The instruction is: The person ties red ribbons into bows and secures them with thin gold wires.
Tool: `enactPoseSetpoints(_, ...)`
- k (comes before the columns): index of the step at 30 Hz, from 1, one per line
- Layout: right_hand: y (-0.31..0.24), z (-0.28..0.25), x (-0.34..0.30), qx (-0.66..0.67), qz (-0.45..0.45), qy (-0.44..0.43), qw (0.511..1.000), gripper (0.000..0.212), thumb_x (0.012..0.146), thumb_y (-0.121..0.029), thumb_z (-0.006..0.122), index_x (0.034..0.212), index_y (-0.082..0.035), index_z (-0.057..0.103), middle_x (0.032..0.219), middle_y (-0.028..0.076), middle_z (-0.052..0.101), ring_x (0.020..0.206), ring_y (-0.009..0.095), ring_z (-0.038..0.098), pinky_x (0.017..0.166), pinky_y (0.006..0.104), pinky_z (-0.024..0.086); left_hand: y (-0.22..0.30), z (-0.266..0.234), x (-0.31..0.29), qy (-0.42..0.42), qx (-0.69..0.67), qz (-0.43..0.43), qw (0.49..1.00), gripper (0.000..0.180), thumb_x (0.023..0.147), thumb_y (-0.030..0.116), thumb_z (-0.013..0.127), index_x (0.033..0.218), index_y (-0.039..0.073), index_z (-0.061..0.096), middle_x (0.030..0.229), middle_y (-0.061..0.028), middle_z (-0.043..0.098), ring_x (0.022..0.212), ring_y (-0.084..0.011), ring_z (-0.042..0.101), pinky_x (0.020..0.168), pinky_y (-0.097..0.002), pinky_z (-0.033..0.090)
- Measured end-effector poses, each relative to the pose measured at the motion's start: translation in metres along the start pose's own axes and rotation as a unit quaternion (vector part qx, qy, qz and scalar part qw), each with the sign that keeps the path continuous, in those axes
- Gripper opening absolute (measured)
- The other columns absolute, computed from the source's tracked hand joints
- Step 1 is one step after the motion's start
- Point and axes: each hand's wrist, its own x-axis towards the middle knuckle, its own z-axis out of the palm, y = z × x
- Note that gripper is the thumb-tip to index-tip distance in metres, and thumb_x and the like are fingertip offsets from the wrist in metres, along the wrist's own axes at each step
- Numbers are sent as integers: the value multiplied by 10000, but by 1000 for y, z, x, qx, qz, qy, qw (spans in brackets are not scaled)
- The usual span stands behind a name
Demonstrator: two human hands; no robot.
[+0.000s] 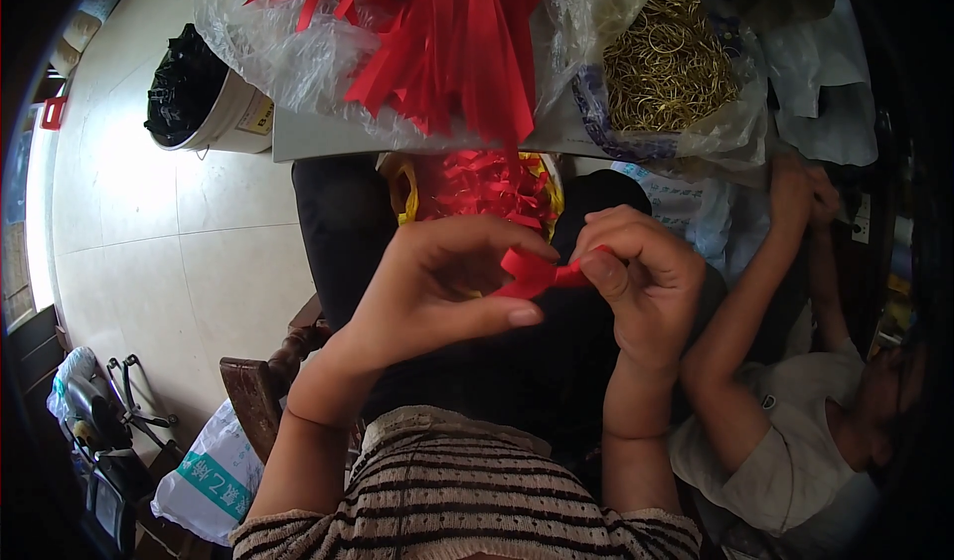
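Note:
A small red ribbon bow (532, 273) is held up in front of my body, over my lap. My right hand (651, 287) pinches its right end between thumb and bent fingers, which cover that part of the ribbon. My left hand (422, 287) curves around the left loop. Its thumb and index finger stand apart above and below the loop; whether a fingertip behind it touches the ribbon is hidden. Beyond my hands, a container (406, 190) lined with yellow plastic holds many red ribbon pieces (487, 184) between my knees.
Long red ribbon strips (447, 53) lie on clear plastic (288, 58) on the grey table (308, 138). At right stands a tray of gold wire rings (666, 63). A bucket (234, 118) with a black bag is at left. A co-worker's arm (755, 292) reaches in from the right.

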Motion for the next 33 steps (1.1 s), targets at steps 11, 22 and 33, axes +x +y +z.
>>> enactPoseSetpoints(11,2,20,-16,188,118,64,973,117,814,-67,670,761,-1,588,695,16,567,620,40,490,543,179,372,-12,-2,2,-32,7,44,998,121,790,-26,646,909,-31,621,822,-43,629,738,-81,599,685,-217,494)
enactPoseSetpoints(22,-2,13,-12,16,-14,18,1000,129,777,-61,693,734,-5,585,678,53,584,631,89,555,555,206,423,-13,-7,-1,-57,124,75,988,148,810,54,656,685,-12,613,549,-23,520,527,-62,499,476,-229,356)
enactPoseSetpoints(33,-26,-11,-4,102,177,-122,971,166,785,-100,705,713,6,598,605,26,587,547,37,527,479,188,390,1,-16,-6,-118,61,-8,991,148,834,53,638,702,-15,628,581,3,558,558,-44,522,500,-200,379)
